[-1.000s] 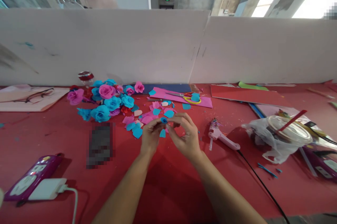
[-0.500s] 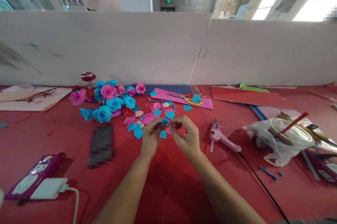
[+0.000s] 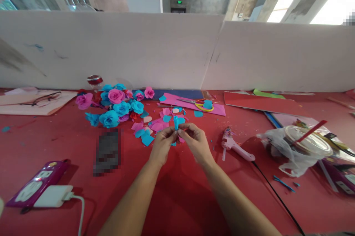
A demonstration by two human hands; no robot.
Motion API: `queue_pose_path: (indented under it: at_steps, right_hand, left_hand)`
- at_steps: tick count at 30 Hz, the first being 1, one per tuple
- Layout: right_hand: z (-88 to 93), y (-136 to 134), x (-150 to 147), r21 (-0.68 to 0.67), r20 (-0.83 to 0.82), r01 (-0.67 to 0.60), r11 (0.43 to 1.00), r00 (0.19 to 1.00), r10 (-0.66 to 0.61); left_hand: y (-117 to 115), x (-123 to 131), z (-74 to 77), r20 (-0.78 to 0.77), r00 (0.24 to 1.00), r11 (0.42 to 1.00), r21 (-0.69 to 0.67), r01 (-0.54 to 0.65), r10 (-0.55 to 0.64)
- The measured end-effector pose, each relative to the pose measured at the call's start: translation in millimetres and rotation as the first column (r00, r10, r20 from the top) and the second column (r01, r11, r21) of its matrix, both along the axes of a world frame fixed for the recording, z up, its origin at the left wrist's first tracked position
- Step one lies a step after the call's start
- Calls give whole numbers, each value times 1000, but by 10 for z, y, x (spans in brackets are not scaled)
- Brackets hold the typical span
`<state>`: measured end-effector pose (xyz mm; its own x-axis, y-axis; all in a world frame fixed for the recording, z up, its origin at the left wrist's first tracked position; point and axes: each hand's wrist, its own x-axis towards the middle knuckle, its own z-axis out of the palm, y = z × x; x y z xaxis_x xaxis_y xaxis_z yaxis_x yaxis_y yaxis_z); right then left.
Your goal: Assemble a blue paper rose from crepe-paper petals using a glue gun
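Between my hands a small blue paper flower bud (image 3: 176, 122) stands upright, rolled tight, its lower end pinched. My left hand (image 3: 163, 143) grips its base from the left with thumb and fingertips. From the right, my right hand (image 3: 197, 141) closes thumb and fingers on the same base. Loose blue petals (image 3: 147, 140) and pink petals (image 3: 158, 125) lie scattered just beyond my fingers. Farther left, finished paper flowers in blue (image 3: 109, 118) and pink (image 3: 116, 96) are heaped together.
A glue gun (image 3: 235, 147) with a black cord lies to the right. Scissors (image 3: 204, 106) rest on pink paper behind. A plastic bag with a lidded bowl (image 3: 307, 140) stands far right. At left are a purple power strip (image 3: 39, 182), a white charger (image 3: 54, 196) and glasses (image 3: 41, 99).
The bud has tipped from facing me to standing upright, showing its side. Both hands have drawn closer together, and my right fingers now meet its base.
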<state>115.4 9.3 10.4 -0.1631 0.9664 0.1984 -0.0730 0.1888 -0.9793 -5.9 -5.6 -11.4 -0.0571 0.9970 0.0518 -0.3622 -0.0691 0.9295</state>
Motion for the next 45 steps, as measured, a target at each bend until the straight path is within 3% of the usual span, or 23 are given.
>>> queue_pose_path:
  at_steps: [3,8,14,21,28,32,40,45]
  right_hand:
    - [11,-9,-16,-63,-88,-33,997,996,28]
    - [-23,-5,-33,-33,-99,9,999,995,-12]
    - [-61,27,-2,-4,61,82,997,995,-82]
    - [-10,5,9,191,203,168,967,957,-206]
    - [-118,65,26,97,141,201,975,967,-213]
    - [-126,87,18,95,184,164,982,966,-179]
    - [-60,20,4,332,314,169,928,908,-278]
    - [-17,10,34,290,342,167,942,902,-265]
  left_hand:
    - [14,0,-19,23,1000,1000,-2,-8,8]
    - [40,-4,-55,30,999,999,-16,-30,31]
    - [1,5,17,-66,997,998,-47,-50,47]
    - [-38,45,112,-184,977,994,-8,-108,104]
    - [-13,51,39,-200,972,991,-28,-133,125]
    - [-19,69,44,-160,978,990,-26,-137,131]
    - [-16,84,27,28,996,988,-128,-86,90]
    - [-27,91,71,109,994,991,-132,-13,28]
